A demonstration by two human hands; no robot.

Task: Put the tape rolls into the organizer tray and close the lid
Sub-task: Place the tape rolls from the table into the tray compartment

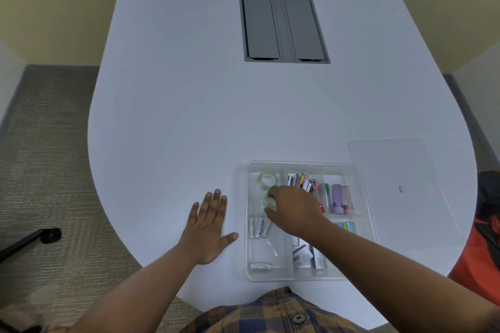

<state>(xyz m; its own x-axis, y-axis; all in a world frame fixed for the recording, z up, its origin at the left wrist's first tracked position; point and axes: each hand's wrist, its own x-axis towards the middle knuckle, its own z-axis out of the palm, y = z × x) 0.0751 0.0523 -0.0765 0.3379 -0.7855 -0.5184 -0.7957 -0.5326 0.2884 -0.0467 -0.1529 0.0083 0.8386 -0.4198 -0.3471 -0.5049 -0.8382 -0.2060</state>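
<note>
**Placing the second tape roll in the tray's far-left compartment**

Holding a clear tape roll (267, 201) between thumb and fingers, the right hand (293, 211) has its grip closed on it, low inside the far-left compartment of the organizer tray (364, 197). Another clear tape roll (266, 180) already lies flat in the same compartment, just beyond the held one. The left hand (209, 230) rests flat on the counter (176, 130) beside the tray, fingers spread, gripping nothing.

Judging from here, the held roll could land tilted against the first roll or the divider and stand proud, which would keep the lid (389, 162) from seating. The lid lies well apart on the counter to the right, so it must be fetched and squared up; being thin, clear and smooth, it may be easy to misalign.

Both rolls are glossy, transparent rings, hard to pick out against the clear plastic tray with its rounded corners. Nearer in the left column lie cylindrical batteries (258, 227); the middle holds colourful small items (301, 182), and the right holds pastel tubes (341, 197). The counter is smooth, matte white.
</note>
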